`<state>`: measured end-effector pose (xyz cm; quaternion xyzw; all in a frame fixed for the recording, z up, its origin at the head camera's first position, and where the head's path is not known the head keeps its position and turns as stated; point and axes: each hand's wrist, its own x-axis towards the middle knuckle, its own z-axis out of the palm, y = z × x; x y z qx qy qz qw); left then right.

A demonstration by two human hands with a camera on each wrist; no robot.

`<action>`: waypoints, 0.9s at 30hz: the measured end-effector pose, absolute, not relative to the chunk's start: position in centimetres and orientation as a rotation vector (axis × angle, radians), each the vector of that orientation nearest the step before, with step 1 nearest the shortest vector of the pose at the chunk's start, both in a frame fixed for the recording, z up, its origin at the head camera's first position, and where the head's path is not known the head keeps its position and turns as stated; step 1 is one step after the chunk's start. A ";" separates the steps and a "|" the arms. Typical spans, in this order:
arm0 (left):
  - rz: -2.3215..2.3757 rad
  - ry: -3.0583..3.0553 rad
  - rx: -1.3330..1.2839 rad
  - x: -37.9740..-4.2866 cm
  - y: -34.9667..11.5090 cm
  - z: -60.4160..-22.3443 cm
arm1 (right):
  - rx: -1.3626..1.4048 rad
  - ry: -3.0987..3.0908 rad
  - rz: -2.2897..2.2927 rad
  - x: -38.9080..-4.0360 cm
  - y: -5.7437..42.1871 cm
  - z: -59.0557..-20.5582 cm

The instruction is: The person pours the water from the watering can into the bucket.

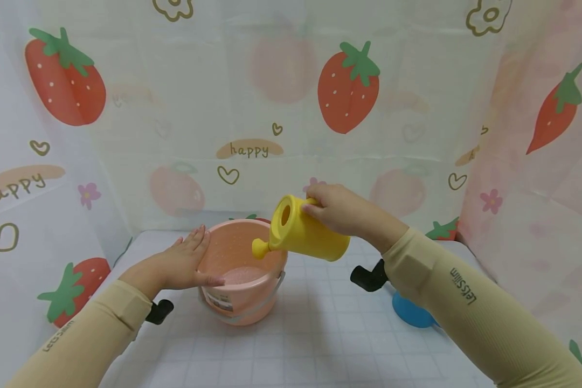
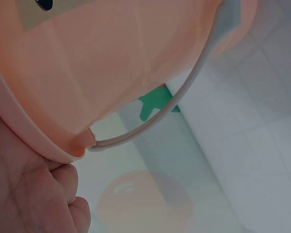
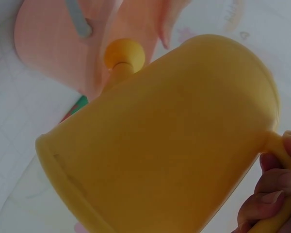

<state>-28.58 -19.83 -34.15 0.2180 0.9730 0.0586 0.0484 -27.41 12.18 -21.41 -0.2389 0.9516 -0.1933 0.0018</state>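
A yellow watering can is tipped left, its round spout head over the mouth of a pink bucket. My right hand grips the can by its handle, and the right wrist view shows the fingers curled round that handle. On the bucket's left rim rests my left hand, fingers stretched along the far side and thumb along the near rim. In the left wrist view the palm lies against the rim. The bucket's grey handle hangs down in front.
A blue round object lies on the white tiled-pattern table at the right, partly hidden by the right forearm. Curtains printed with strawberries stand behind and at both sides. Black wrist mounts stick out beneath the sleeves.
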 end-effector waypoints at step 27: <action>0.179 2.954 0.679 -28.4 -19.8 -33.9 | -0.787 2.995 -0.550 -27.3 11.8 -21.1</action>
